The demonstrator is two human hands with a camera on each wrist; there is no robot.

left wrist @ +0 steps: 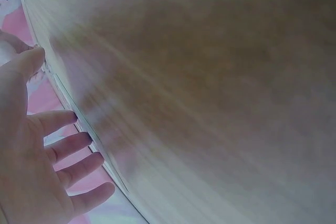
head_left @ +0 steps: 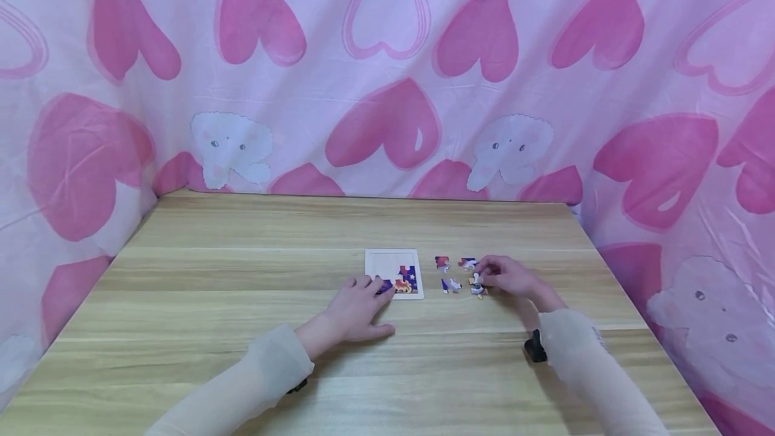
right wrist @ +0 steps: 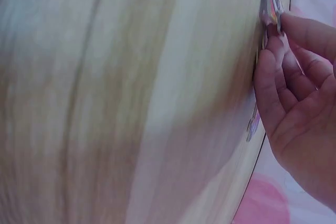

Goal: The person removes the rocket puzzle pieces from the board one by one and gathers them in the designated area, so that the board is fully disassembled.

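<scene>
A square white puzzle tray [head_left: 390, 254] lies on the table, with several joined purple pieces [head_left: 408, 281] along its bottom and right side. My left hand [head_left: 358, 311] rests with its fingers spread over the tray's lower left corner, covering part of it. In the left wrist view the fingers of the left hand [left wrist: 37, 156] reach out along the tabletop. To the right of the tray, my right hand [head_left: 507, 276] pinches a jigsaw piece [right wrist: 277, 4] between thumb and index finger, close over another piece [head_left: 480, 291].
Between the tray and the right hand lie loose puzzle pieces: a red and purple one [head_left: 442, 262], one at the upper right [head_left: 467, 263] and a purple and white one [head_left: 451, 284]. A pink heart-patterned curtain [head_left: 381, 120] hangs behind and beside the wooden table [head_left: 254, 234].
</scene>
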